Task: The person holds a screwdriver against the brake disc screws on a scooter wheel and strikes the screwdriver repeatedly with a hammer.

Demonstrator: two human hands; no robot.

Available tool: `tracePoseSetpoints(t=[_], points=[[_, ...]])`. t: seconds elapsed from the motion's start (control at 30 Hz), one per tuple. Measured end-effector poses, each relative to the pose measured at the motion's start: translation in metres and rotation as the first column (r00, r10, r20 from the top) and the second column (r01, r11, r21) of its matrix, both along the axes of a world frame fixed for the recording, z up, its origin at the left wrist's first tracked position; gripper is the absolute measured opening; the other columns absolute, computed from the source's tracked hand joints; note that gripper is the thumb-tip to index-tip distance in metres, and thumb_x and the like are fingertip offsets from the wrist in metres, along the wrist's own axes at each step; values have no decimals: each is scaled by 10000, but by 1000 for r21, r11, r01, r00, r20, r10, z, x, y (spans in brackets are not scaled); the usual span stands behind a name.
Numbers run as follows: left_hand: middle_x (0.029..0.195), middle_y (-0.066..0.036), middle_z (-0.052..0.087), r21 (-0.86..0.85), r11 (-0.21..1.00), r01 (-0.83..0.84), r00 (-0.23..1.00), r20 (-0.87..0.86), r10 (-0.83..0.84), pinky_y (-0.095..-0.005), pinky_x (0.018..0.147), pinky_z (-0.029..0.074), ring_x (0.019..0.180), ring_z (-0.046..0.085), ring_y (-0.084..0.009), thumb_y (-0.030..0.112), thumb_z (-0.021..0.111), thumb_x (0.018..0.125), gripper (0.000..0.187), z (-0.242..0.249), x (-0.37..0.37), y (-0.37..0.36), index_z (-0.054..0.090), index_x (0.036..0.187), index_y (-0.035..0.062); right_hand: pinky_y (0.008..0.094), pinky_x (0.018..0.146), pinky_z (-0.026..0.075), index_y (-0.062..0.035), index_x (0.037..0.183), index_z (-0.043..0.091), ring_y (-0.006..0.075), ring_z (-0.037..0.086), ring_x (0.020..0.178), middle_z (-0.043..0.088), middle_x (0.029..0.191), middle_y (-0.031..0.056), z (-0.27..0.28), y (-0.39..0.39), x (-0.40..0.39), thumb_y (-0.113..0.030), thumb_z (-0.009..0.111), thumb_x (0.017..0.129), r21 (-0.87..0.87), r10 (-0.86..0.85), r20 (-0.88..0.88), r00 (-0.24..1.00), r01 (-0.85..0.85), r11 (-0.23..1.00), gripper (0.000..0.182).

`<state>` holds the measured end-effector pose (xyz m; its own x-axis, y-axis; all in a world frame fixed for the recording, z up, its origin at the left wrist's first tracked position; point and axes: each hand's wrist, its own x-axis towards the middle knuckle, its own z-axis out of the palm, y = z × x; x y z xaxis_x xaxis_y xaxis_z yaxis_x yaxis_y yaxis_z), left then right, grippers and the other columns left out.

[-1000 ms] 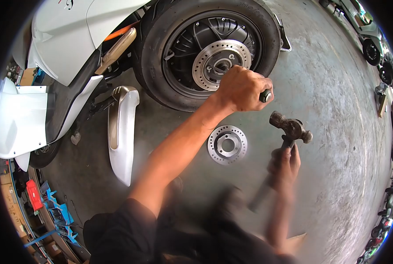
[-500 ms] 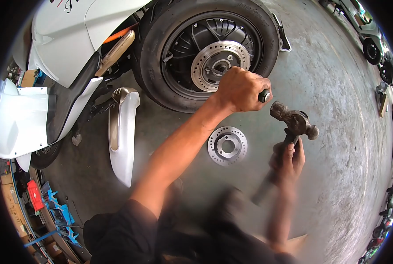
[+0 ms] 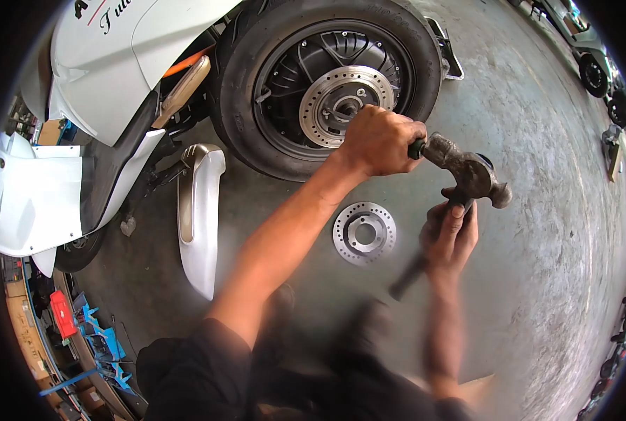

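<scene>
My left hand (image 3: 383,142) is wrapped round a dark-handled tool (image 3: 416,149), whose butt end sticks out on the right. The tool points toward the hub of the wheel (image 3: 278,133); its tip is hidden behind my fingers. On the hub sits a drilled brake disc (image 3: 314,126), partly covered by that hand. My right hand (image 3: 450,238) grips a ball-peen hammer (image 3: 474,175) by its handle. The hammer's flat face is against the tool's butt end, or very close to it. A second brake disc (image 3: 340,236) lies flat on the floor below my left hand.
White scooter body panels (image 3: 109,63) fill the upper left. A silver-white curved cover (image 3: 204,259) stands left of my forearm. Blue parts (image 3: 106,347) and a red box (image 3: 63,314) are on a shelf at lower left. Other scooters (image 3: 593,74) line the right edge.
My right hand has swung the hammer up and left, bringing its face from a gap to the tool's butt. The left hand keeps its grip, shifting only slightly in view.
</scene>
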<state>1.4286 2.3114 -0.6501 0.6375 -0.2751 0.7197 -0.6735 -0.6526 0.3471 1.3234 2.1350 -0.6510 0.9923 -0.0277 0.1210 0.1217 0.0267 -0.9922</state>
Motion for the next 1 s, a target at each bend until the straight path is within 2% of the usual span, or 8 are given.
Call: tracePoseSetpoints(t=[0.13, 0.17, 0.33, 0.43, 0.47, 0.5, 0.7, 1.0], points=[[579, -51, 625, 1, 998, -57, 998, -18, 57, -341, 478, 487, 518, 627, -253, 162, 692, 695, 87, 0, -1, -2, 640, 648, 111, 219, 386, 331, 38, 1179, 450, 86, 397, 442, 442, 678, 33, 37, -46, -4, -503, 379, 1023, 117, -206, 201, 958, 185, 976, 567], [581, -53, 627, -16, 999, -51, 999, -5, 51, -338, 472, 484, 513, 626, -248, 157, 687, 703, 92, 0, 1, -3, 638, 640, 111, 233, 371, 322, -2, 1038, 466, 91, 369, 437, 374, 669, 13, 60, -51, -3, -538, 363, 1013, 353, -387, 215, 897, 298, 887, 547], [600, -49, 644, -44, 996, -74, 997, 25, 76, -328, 462, 482, 515, 632, -238, 157, 685, 714, 89, -2, 7, -2, 644, 646, 116, 216, 392, 247, -130, 787, 356, 69, 285, 464, 314, 650, -7, 96, -89, -5, -552, 398, 996, 381, -554, 494, 671, 405, 831, 473], [598, -54, 643, 30, 997, -64, 998, 23, 64, -326, 463, 483, 522, 636, -244, 168, 690, 709, 95, -5, 4, -6, 646, 642, 118, 251, 406, 271, -83, 837, 436, 63, 325, 439, 342, 554, -44, 0, -64, 8, -375, 454, 1021, -246, -227, 114, 967, 249, 937, 346], [581, -60, 632, 28, 999, -31, 999, 20, 31, -332, 465, 485, 523, 635, -251, 152, 682, 706, 86, -16, 0, -8, 645, 636, 119, 249, 411, 274, -75, 909, 499, 58, 349, 441, 389, 572, -59, 25, -38, 6, -261, 533, 1010, -233, -24, -296, 955, -48, 971, 215], [555, -59, 611, -20, 1000, -16, 1000, -24, 15, -337, 464, 483, 513, 627, -251, 119, 678, 699, 88, -14, -9, -5, 631, 626, 109, 251, 432, 291, -68, 897, 533, 54, 375, 469, 414, 580, -58, -24, -71, 15, -277, 557, 993, -517, -119, -22, 993, 91, 851, 232], [549, -61, 601, -75, 997, 8, 1000, -27, -10, -326, 456, 475, 495, 615, -242, 81, 682, 699, 133, -19, -32, -31, 594, 600, 93, 367, 549, 427, 36, 868, 519, 202, 491, 553, 523, 606, 109, -74, -110, -47, -326, 574, 983, -643, -163, -482, 861, -221, 733, 383], [609, -67, 652, -65, 995, -76, 996, 33, 78, -311, 485, 496, 534, 647, -232, 101, 712, 700, 63, 7, -4, -13, 665, 660, 86, 368, 549, 419, 10, 893, 526, 184, 489, 556, 510, 618, 79, -96, -100, -101, -398, 571, 978, -567, -115, -615, 780, -337, 751, 420]])
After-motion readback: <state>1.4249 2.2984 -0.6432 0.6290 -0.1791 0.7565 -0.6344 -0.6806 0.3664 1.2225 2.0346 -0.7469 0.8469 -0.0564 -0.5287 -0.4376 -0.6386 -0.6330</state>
